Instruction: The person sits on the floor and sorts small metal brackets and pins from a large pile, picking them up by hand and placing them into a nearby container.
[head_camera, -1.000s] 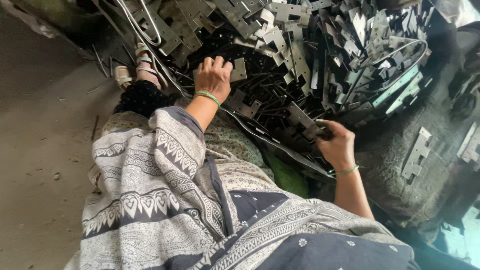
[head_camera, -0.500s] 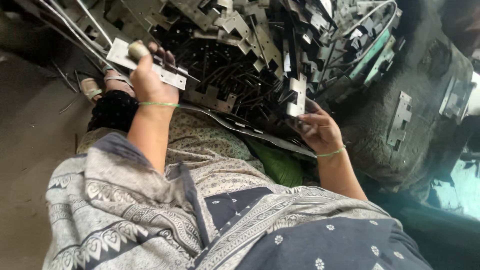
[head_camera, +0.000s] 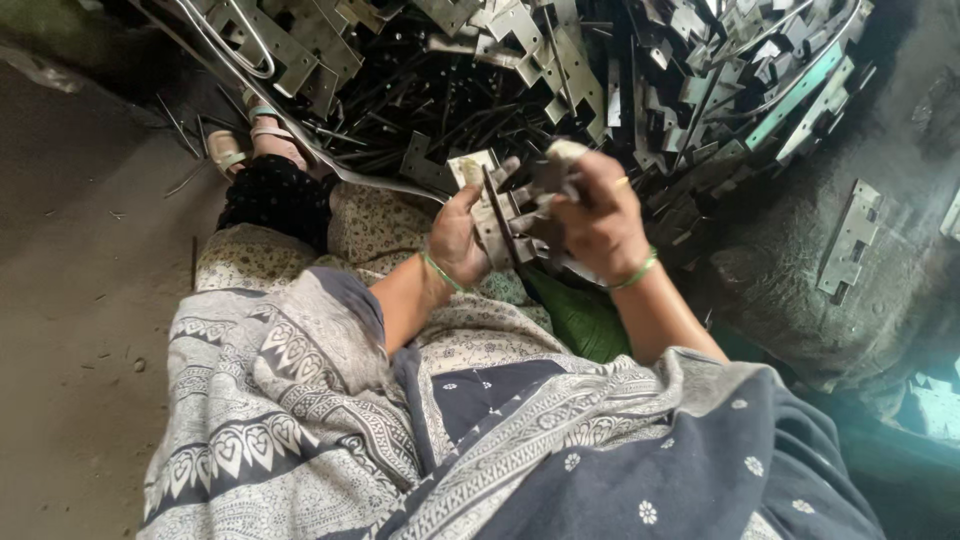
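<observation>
Left hand (head_camera: 458, 238) and right hand (head_camera: 600, 222) now meet (both gripping metal plates (head_camera: 510, 210)).

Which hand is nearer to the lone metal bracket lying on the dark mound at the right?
Right. The right hand is between the body and the bracket, with a stretch of mound between them. The left hand is farther away, on the other side of the right hand.

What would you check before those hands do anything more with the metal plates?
1. Left hand grips the plates: ok.
2. Right hand closed on the same bundle: ok.
3. Plates lined up evenly: not ok, edges stick out unevenly.
4. Hands protected by gloves: not ok, bare.
5. Scrap pile stable: cannot tell.
6. Foot apart from the pile: not ok, it sits at its edge.
</observation>
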